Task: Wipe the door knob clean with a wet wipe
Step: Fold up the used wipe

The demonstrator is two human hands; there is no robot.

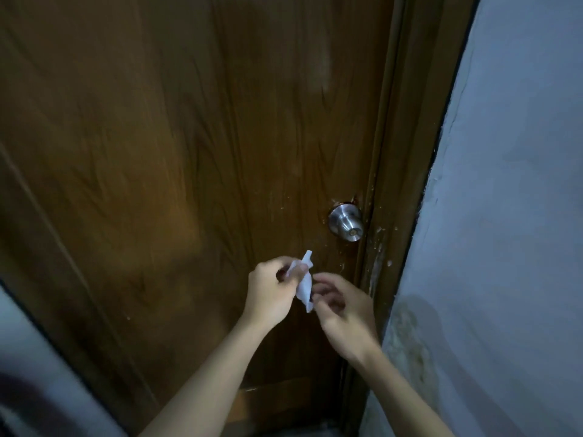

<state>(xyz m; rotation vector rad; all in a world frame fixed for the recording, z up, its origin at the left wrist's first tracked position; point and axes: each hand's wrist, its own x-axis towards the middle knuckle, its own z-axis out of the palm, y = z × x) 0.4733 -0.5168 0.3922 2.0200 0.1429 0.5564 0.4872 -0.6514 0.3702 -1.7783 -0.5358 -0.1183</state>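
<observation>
Left hand: the left hand is raised in front of the door, fingers curled and pinched on the upper part of the wet wipe.
Right hand: the right hand sits just beside the left one, slightly lower, its fingertips touching the lower right side of the wipe; the fingers are loosely bent, and whether they truly grip it I cannot tell.
Wet wipe: small, white and crumpled, held upright between the two hands, one corner poking up above the left fingers and a tail hanging down.
Forearms: both are bare and rise from the bottom edge, the left from lower centre, the right from the lower right.
Door knob: the round metal door knob is above and to the right of the hands, apart from them and from the wipe, close to the door's right edge.
Open room: bare door panel lies between the wipe and the knob; the space left of the hands is also free.
Door: the brown wood-grain door is shut, with pale specks around the knob.
Door frame: the brown frame runs just right of the knob, scuffed with whitish flecks lower down.
Wall: the pale bluish wall fills the right side, stained and mottled near the bottom.
Light: dim, and the view is slightly blurred.
</observation>
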